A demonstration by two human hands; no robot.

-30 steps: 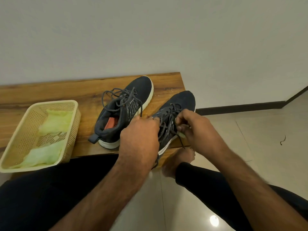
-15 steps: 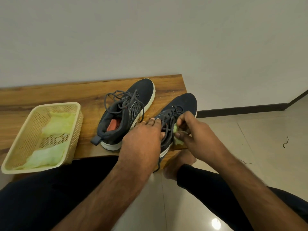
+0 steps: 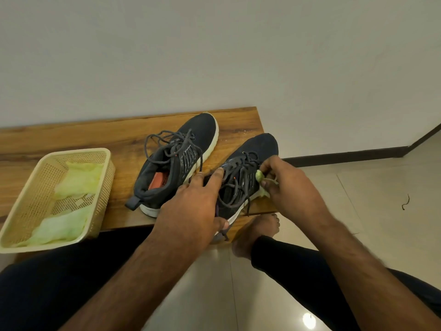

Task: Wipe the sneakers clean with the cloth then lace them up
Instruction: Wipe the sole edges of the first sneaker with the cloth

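**Mia:** What is on the wooden bench [image 3: 71, 144]?

**Tom:** Two dark sneakers with soft cloth tops and white rubber soles. The left sneaker [image 3: 177, 161] lies in the middle of the bench, toe near the back edge. Its thin grey laces [image 3: 167, 145] are loose and loopy. Inside it looks orange.

**Mia:** And the other one?

**Tom:** The right sneaker [image 3: 248, 168] sits at the right end of the bench. Its toe pokes past the right edge and its heel hangs over the front edge. Its laces are loose too.

**Mia:** What are the hands doing?

**Tom:** The left hand [image 3: 193, 209] holds the right sneaker by its back half. The fingers lie along the top by the laces and the thumb curls under the white sole, so it is gripping the shoe. The right hand [image 3: 286, 185] pinches a small scrunched green cloth [image 3: 260, 177] in its curled fingers. The cloth touches the right side of that sneaker, close to the sole.

**Mia:** What is the yellow thing?

**Tom:** A plastic basket [image 3: 105, 177] full of tiny holes, shaped like a box. It sits at the front edge of the bench, well left of the sneakers. Inside are fluffy pale green cloths [image 3: 64, 225], all crumpled.

**Mia:** What else?

**Tom:** The bench top is brown with wavy wood lines, and it stands against a plain white wall [image 3: 214, 56]. The floor [image 3: 358, 211] is shiny pale tile. A bare foot [image 3: 257, 232] rests on it under the bench's right corner, and the legs wear black trousers [image 3: 59, 283].
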